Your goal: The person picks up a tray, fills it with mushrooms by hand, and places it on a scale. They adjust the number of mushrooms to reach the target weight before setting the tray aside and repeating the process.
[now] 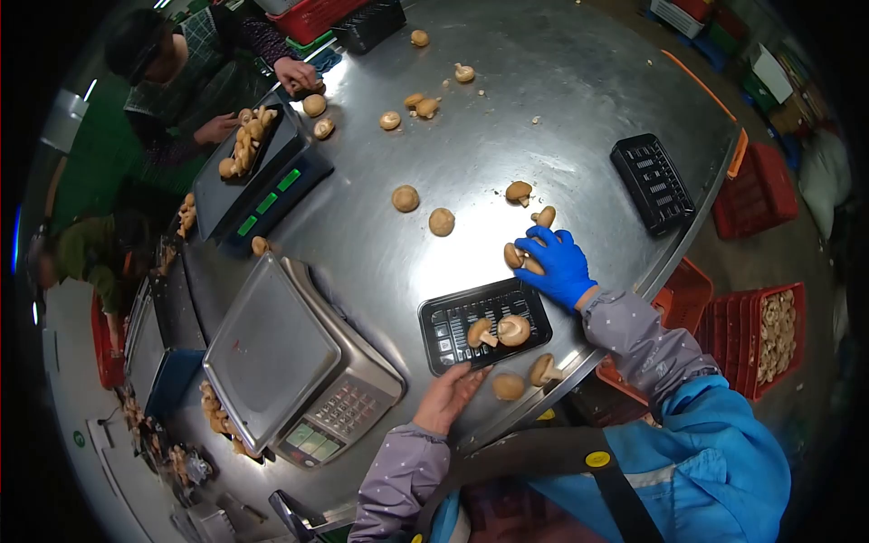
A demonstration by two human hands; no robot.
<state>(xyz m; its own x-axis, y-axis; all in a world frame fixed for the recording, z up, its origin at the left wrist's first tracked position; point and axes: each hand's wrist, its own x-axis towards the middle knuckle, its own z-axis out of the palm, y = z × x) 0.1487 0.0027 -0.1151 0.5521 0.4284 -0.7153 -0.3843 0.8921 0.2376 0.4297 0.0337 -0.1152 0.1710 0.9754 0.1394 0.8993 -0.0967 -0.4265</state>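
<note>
My bare left hand (pixel 445 398) holds the near edge of a black plastic tray (pixel 437 312), its fingertips partly hidden at the rim. Inside this tray lie two brown mushrooms, one on its side with the stem showing (pixel 480 333) and one rounder (pixel 513 330). Just beyond the tray, my right hand (pixel 557 267), in a blue glove, has its fingers closed round mushrooms (pixel 514 256); the glove covers part of them. Another mushroom (pixel 544 216) touches or nearly touches its fingertips. Two more mushrooms (pixel 508 387) (pixel 544 369) rest between the tray and the table edge.
A scale (pixel 276 339) stands left of the tray. Loose mushrooms (pixel 442 222) dot the metal table (pixel 579 81). Another black tray (pixel 654 184) lies at right. Across the table, a person's hands (pixel 297 74) are near a mushroom-filled tray on another scale (pixel 281 195). Red crates (pixel 738 335) stand beyond the edge.
</note>
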